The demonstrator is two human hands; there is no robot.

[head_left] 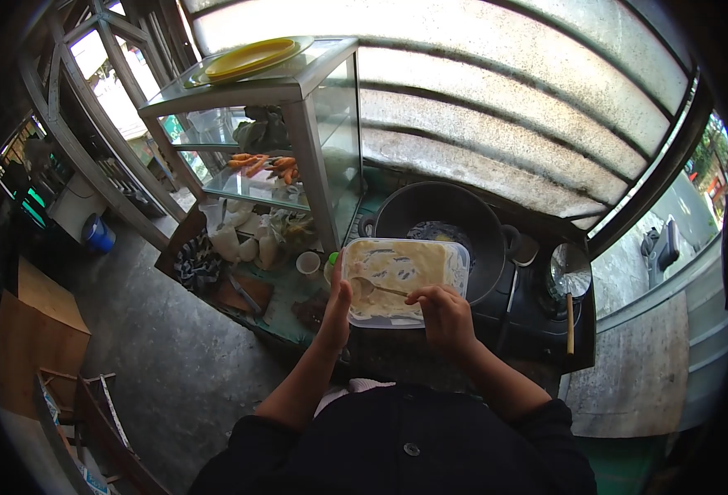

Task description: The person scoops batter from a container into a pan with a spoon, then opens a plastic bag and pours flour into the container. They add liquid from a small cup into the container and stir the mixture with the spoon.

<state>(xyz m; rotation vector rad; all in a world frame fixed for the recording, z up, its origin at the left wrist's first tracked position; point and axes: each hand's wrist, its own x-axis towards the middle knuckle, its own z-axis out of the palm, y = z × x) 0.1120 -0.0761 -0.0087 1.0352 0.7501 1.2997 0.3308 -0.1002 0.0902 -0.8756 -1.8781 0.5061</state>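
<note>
Tub [461, 271] of mixture [420, 262]: at wok's [486, 241] near left side. Our left hand [337, 304]: fingers gripping tub's edge, partly hidden, presumably steadying it. Our right hand [448, 317]: fingers pinched round spoon [364, 287], likely for fine control.

a white tub [380, 324] hides part of a dark wok [481, 235] and some fingers of the left hand [334, 312]; the right hand [446, 316] covers the end of a spoon [387, 289]. orange food [253, 164] inside a glass case [308, 153] is too small to identify.
</note>
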